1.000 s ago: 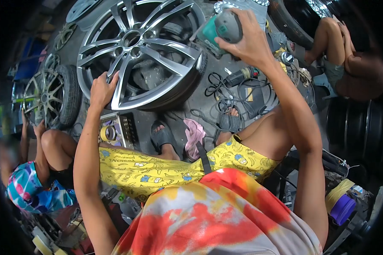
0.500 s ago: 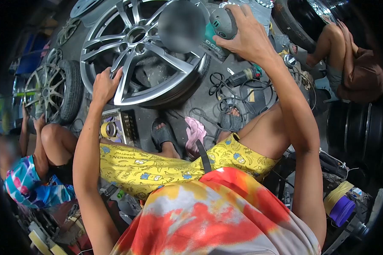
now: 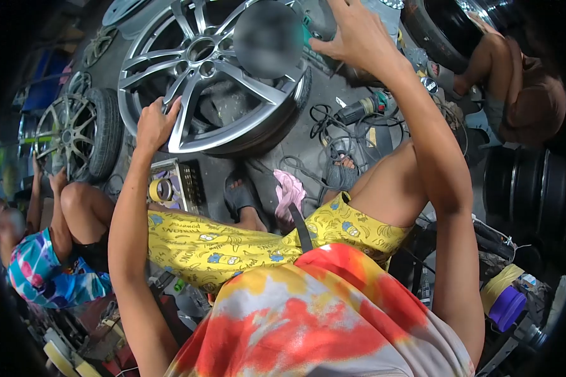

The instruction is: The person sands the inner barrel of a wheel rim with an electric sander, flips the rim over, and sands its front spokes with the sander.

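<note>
A silver alloy wheel rim (image 3: 248, 85) with paired spokes lies tilted in front of me. My left hand (image 3: 155, 124) grips a spoke near its outer edge on the left, thumb stretched along the metal. At the top, right of the rim, my right hand (image 3: 363, 39) is wrapped round a green and grey power sander (image 3: 321, 24). Its fingertips run out of the picture, and the sander's working face is hidden. A round blurred patch covers the rim's upper right part.
A corded power tool (image 3: 358, 112) and tangled cable (image 3: 326, 129) lie right of the rim. A pink cloth (image 3: 289, 188) is between my feet. Yellow tape (image 3: 161, 190) sits in a tray at left. People sit both sides, near a spoked wheel (image 3: 67, 135) and black rims (image 3: 525, 191).
My right hand has moved up and slightly left with the sander, partly leaving the picture. My left hand stays on the spoke, and the rim has hardly shifted.
</note>
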The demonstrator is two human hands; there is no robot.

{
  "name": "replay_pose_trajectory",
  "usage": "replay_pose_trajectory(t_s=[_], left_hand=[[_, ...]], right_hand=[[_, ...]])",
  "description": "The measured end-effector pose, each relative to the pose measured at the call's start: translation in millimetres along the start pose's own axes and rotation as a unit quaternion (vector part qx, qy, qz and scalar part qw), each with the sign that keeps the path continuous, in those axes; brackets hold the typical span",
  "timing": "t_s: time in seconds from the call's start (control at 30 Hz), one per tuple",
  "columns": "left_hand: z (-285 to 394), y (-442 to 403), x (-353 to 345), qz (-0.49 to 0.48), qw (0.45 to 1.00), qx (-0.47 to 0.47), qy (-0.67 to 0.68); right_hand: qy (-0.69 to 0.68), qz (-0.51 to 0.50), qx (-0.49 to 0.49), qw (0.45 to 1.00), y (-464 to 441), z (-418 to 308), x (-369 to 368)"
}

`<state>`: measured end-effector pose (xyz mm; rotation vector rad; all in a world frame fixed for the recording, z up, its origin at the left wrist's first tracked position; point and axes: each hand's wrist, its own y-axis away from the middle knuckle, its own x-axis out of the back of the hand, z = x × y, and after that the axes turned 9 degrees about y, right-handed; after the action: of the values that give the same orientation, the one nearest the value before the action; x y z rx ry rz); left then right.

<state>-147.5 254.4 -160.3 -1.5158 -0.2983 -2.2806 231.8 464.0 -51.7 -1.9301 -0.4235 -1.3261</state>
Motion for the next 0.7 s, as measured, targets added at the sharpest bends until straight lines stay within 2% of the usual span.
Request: replay_pose_trajectory(t_s=[0.1,0.2,0.27,0.4,0.47,0.6,0.67,0.7], left_hand=[[-5,0,-4,0.019,1.000,-0.014,-0.009],[-3,-1,-1,0.000,1.000,-0.007,-0.007],[0,0,-2,0.015,1.000,-0.009,-0.011],[-5,1,-3,0.011,1.000,-0.013,-0.006],[0,2,-2,0.032,0.999,-0.014,-0.009],[20,4,8,0.009,1.000,0.021,-0.006],[30,8,8,0.133,0.986,-0.085,0.056],[38,11,7,0.167,0.977,-0.132,0.021]], right_hand=[[-0.010,-0.002,0.029,1.000,5,-2,-4],[-0.010,-0.012,-0.015,1.000,4,-3,-8],[0.017,0.023,-0.011,1.000,-2,-2,-6],[0.031,0.015,0.009,0.999,5,3,-13],[-0.023,-0.001,-0.022,0.999,4,3,-12],[-0.006,0.038,-0.073,0.997,0,15,-12],[-0.045,0.071,-0.041,0.996,15,26,-16],[-0.005,0.061,-0.008,0.998,29,32,-18]])
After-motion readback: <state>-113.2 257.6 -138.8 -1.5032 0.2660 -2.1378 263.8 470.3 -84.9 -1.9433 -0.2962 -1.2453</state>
